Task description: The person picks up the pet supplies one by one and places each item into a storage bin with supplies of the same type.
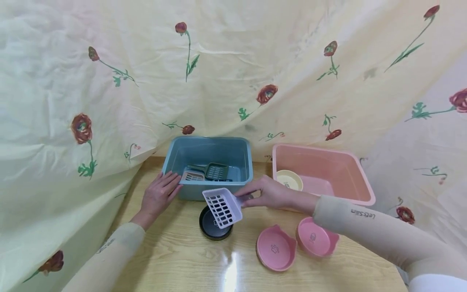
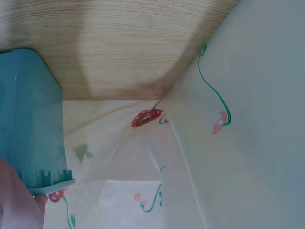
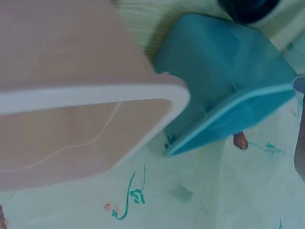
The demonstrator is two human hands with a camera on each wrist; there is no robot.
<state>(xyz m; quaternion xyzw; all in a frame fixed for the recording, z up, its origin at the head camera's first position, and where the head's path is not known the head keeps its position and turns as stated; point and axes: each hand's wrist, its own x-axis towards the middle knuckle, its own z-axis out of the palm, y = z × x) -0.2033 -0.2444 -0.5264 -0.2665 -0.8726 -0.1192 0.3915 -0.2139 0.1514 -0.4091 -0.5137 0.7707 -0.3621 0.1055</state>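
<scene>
1. Head: the right hand clamps thumb and fingers on the lavender scoop, in front of the blue bin and over the black bowl. The left hand rests nearly straight fingers on the bin's rim.
2. Left wrist: hand at the rim; finger spacing cannot be told.
3. Right wrist: the pink bin beside the blue bin; finger state cannot be told.

The scoop is pale lilac. From it, a blue tub sits at eleven o'clock, a pink tub at two, a black bowl at seven, and a pink bowl with a dark paw print at four. The cream cloth bears red flowers on green stems.
</scene>
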